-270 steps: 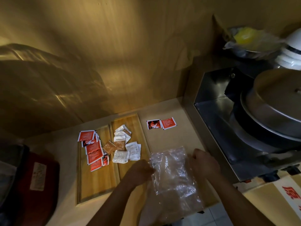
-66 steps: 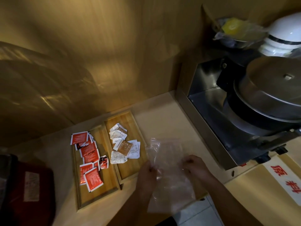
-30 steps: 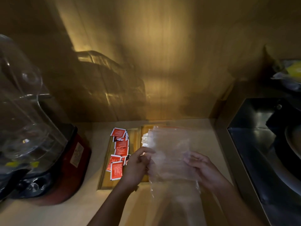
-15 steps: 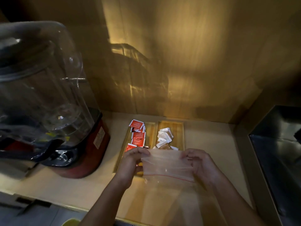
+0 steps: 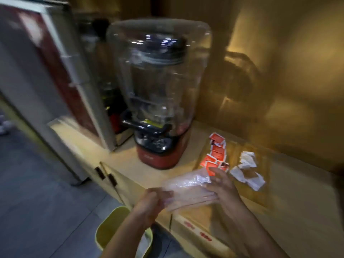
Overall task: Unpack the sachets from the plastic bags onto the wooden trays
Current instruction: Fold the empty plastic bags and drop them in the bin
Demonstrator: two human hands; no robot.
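Now left hand (image 5: 149, 202) and right hand (image 5: 221, 185) clamp crinkled clear plastic bag (image 5: 186, 189), flattened.

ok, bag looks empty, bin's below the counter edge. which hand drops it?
Left, probably. The left hand grips the bag at the end nearest the yellow bin, almost above it. The right hand sits further over the counter, by the trays.

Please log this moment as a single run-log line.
both hands hold plastic bag | red sachets, white sachets on trays
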